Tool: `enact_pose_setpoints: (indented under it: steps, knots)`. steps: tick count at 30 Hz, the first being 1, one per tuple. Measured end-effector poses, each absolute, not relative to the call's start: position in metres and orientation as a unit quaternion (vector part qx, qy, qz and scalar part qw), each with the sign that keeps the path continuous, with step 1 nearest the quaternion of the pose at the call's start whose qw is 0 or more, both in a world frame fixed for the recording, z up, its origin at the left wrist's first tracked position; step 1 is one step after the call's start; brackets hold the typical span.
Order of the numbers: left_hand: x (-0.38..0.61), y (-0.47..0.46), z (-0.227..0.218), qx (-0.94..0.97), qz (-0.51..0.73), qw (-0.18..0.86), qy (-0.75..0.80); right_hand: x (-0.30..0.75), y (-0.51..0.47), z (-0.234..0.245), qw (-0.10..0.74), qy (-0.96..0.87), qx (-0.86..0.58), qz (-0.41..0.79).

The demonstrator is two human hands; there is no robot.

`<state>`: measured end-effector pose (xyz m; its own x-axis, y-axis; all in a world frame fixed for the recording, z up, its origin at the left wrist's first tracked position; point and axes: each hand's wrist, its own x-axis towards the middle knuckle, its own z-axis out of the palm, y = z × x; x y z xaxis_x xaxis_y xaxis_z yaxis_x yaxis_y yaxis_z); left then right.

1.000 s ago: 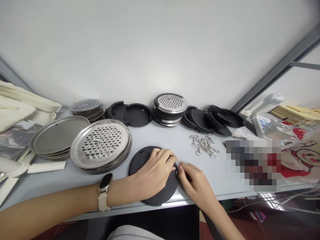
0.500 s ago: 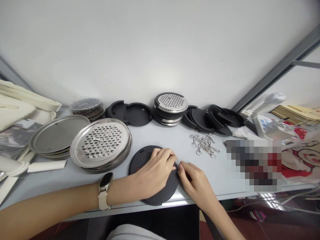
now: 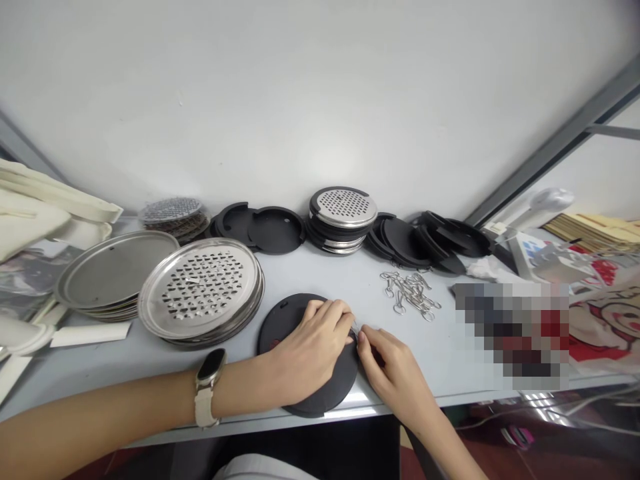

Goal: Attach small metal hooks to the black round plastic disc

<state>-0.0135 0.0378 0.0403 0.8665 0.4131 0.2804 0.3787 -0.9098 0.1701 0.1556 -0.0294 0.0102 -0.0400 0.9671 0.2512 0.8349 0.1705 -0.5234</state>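
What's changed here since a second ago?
Very little: the wire loop that showed by the right hand no longer shows. Nothing was visibly taken or let go. The left hand stays on the black disc, the right pinching the wire piece at its edge; clips and plates haven't moved.

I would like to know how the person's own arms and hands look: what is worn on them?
The left hand and right hand are both without gloves, and no sleeve shows on either forearm. The left wrist wears a watch with a dark, rounded, elongated face, a shiny metallic case and a cream strap. Nothing is visible on the right wrist.
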Motion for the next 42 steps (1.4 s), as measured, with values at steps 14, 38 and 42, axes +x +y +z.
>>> enact_pose_setpoints:
  steps: [14,38,42]
  knots:
    - [-0.0122,0.037,0.0378,0.962,0.162,0.055,0.215,0.1555,-0.0301,0.0094,0.311,-0.673,-0.646,0.181]
    - [-0.0138,0.0365,0.0412,0.965,0.155,0.016,0.21,0.1571,-0.0298,0.0086,0.361,-0.611,-0.657,0.256]
    - [-0.0152,0.0368,0.0401,0.966,0.158,0.018,0.205,0.1575,-0.03,0.0079,0.369,-0.602,-0.662,0.253]
